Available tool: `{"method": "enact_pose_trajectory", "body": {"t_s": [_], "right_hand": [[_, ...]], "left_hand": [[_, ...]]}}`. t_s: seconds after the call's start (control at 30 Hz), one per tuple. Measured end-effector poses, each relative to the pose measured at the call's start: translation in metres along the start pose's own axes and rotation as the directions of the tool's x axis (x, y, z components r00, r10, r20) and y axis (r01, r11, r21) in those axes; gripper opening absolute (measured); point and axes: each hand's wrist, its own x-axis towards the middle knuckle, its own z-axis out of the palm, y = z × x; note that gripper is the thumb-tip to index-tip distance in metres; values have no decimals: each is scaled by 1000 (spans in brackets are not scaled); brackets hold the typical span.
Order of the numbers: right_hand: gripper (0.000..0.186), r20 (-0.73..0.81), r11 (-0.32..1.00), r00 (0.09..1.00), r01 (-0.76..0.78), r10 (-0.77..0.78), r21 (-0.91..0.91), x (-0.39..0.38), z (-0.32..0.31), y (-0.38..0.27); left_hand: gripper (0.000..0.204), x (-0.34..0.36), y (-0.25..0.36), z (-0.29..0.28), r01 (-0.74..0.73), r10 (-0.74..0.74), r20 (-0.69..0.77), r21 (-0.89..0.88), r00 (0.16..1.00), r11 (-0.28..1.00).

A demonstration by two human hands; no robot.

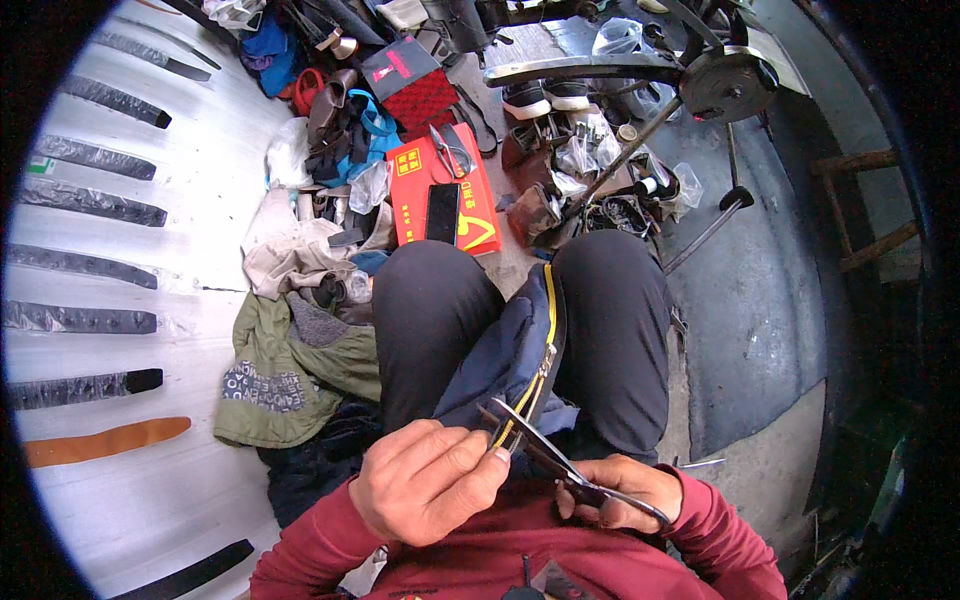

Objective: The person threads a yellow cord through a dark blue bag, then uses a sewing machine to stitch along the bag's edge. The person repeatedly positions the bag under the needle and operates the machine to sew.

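Between my dark-trousered knees lies navy fabric (473, 371) with a yellow-edged zipper (550, 305) along its side and a metal slider partway down. My left hand (430, 478) pinches the zipper's lower end. My right hand (620, 490) grips metal scissors (535, 440), their blades spread across the zipper just beside my left fingers. I cannot tell whether the blades touch the tape.
Clothing (290, 375), bags and a red box (475, 205) with a phone (442, 218) and shears lie ahead. A metal machine (728, 82) stands front right. Wrapped strips line a white board (210, 300) at left; a wooden frame (850, 165) is at right.
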Motion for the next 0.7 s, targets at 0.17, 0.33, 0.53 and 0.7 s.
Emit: {"method": "enact_pose_trajectory", "body": {"t_s": [0.17,0.33,0.53,0.7], "right_hand": [[65,-28,1000,1000,9,-10,-7,-2,1,0],[59,-66,995,998,-25,19,-98,-2,5,-3],[60,-88,997,996,13,-20,-78,1,7,-5],[59,-69,995,997,15,-22,-94,0,5,-5]], "left_hand": [[20,3,-4,1,-65,66,-28,17,997,998],[20,4,-3,-1,-64,64,-15,7,998,998],[20,5,-3,0,-70,70,-18,21,997,997],[20,3,-4,-2,-61,61,-10,33,998,998]]}}
